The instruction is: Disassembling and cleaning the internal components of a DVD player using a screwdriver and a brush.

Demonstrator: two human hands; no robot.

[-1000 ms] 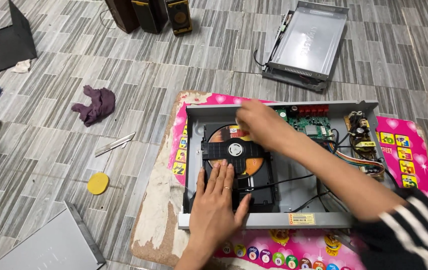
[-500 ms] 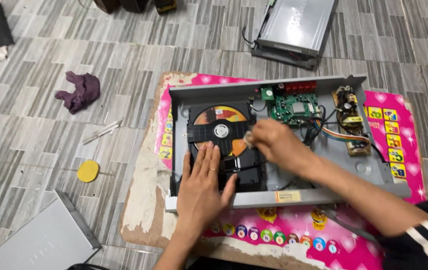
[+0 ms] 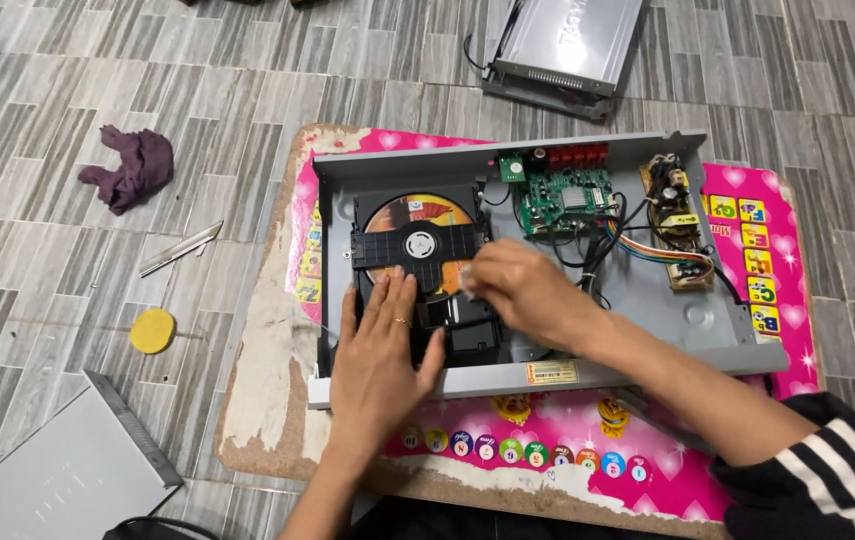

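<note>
Grey striped tile floor [image 3: 248,80] all around, under everything. On it, beneath both hands, a worn pink board [image 3: 748,215] with cartoon picture squares and peeling edges. On the board sits an opened disc player chassis [image 3: 678,310], grey metal, lid off, both hands inside it. Far beyond the right hand, a second silver player case [image 3: 568,45] lies on the floor with a cable at its side. Near-left of the left hand, a grey flat cover panel [image 3: 48,480] lies at the frame corner. Inside the chassis, the black disc drive tray [image 3: 423,250] sits directly under the hands, with an orange-printed disc [image 3: 418,212] showing through it, just beyond the left fingertips. Left hand [image 3: 383,350] lies flat, open, palm down, fingers spread on the drive's black top, a ring on one finger. Right hand [image 3: 528,290] is curled, fingertips pinched at the right edge of the drive next to the disc; cannot tell if it actually grips anything. Striped black-white sleeve [image 3: 828,470] on the right arm. Just beyond the right hand, a green circuit board [image 3: 563,195] with red connectors; right of that a small power supply board [image 3: 678,215] and coloured ribbon wires [image 3: 653,248]. Far left of the left hand: a purple rag [image 3: 133,165], a thin metal strip [image 3: 180,248], and a small yellow round pad [image 3: 153,330] on the floor.
</note>
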